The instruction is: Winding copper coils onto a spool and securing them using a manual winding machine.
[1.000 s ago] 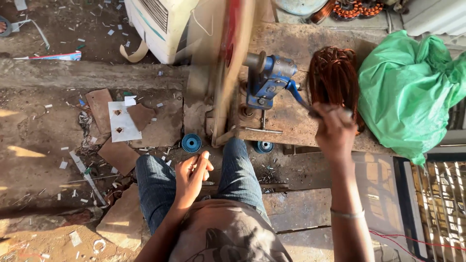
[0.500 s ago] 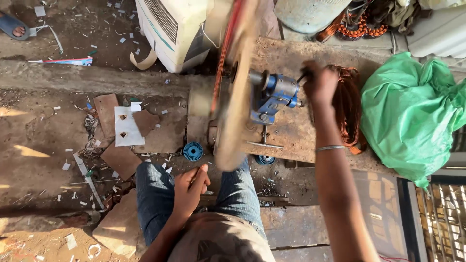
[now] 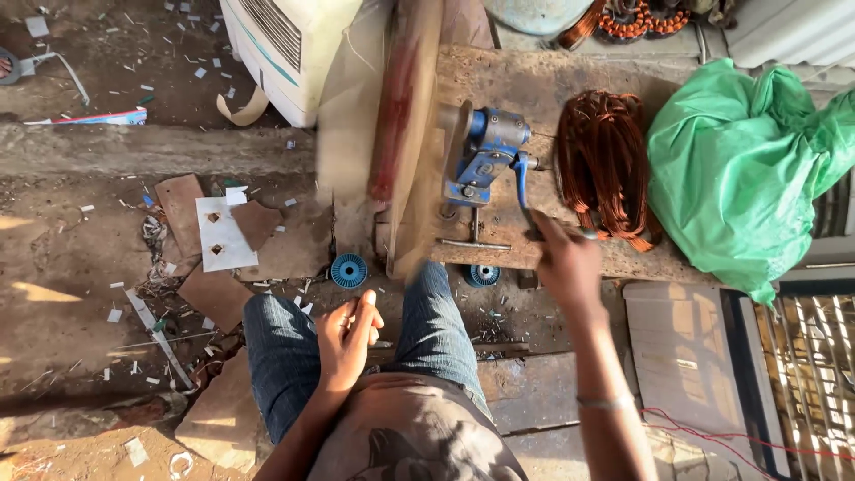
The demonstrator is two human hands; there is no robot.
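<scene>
A blue hand-cranked winding machine [image 3: 485,160] is fixed to a wooden bench [image 3: 570,89]. My right hand [image 3: 564,258] grips its crank handle [image 3: 527,191] at the low point of the turn. A wooden former [image 3: 401,142] on the machine's shaft is blurred from spinning. My left hand [image 3: 346,334] is over my knees with the fingers pinched together, seemingly on a thin wire that I cannot make out. A bundle of copper wire coils [image 3: 606,165] lies on the bench just right of the crank.
A green plastic bag [image 3: 748,169] fills the bench's right end. Two blue wire spools [image 3: 348,270] [image 3: 484,275] sit on the ground by my knees. A white cooler [image 3: 289,49] stands behind. Cardboard pieces [image 3: 223,236] and scraps litter the dirt floor on the left.
My right hand has swung the crank from the top of its circle down to the bottom. The former keeps spinning. My left hand stays over my knees.
</scene>
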